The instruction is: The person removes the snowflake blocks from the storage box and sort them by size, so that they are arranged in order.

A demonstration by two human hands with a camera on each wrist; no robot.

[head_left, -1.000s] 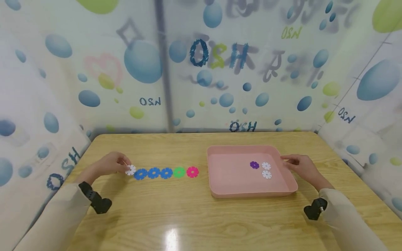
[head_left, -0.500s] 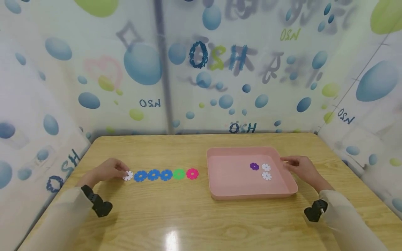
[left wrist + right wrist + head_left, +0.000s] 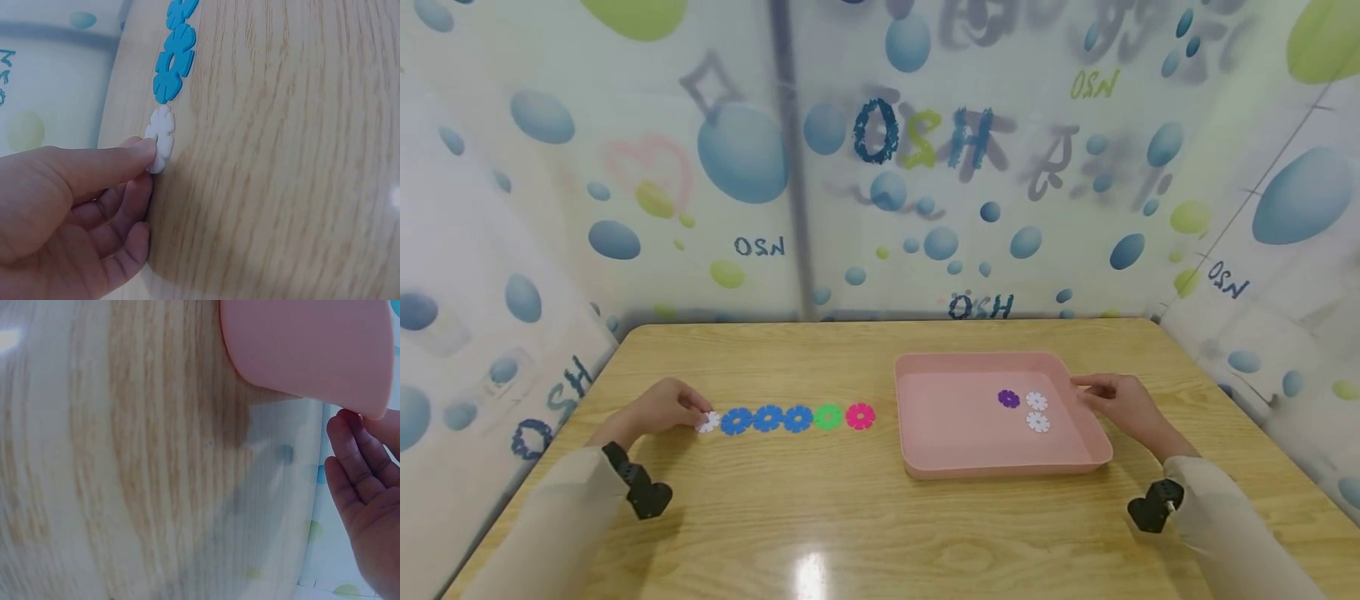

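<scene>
Between thumb and fingers, my left hand (image 3: 662,406) pinches a white flower-shaped plastic disc (image 3: 162,139) low over the table. It is at the left end of a row. To its right lie blue discs (image 3: 767,418), three in all, followed by a green disc (image 3: 828,417) and a magenta disc (image 3: 860,416). My right hand (image 3: 1116,404) grips the right rim of a pink tray (image 3: 955,442), thumb and fingertips at the edge in the right wrist view. Inside the tray are a purple disc (image 3: 1008,399) and two white discs (image 3: 1037,412).
The wooden table (image 3: 760,517) runs up to a patterned curtain (image 3: 880,250) behind and at both sides. Black wrist cameras (image 3: 647,492) sit on both forearms.
The left hand has lowered the white disc from the edge of the first blue disc, shifting it slightly left, down to table level. The right hand stays at the tray rim.
</scene>
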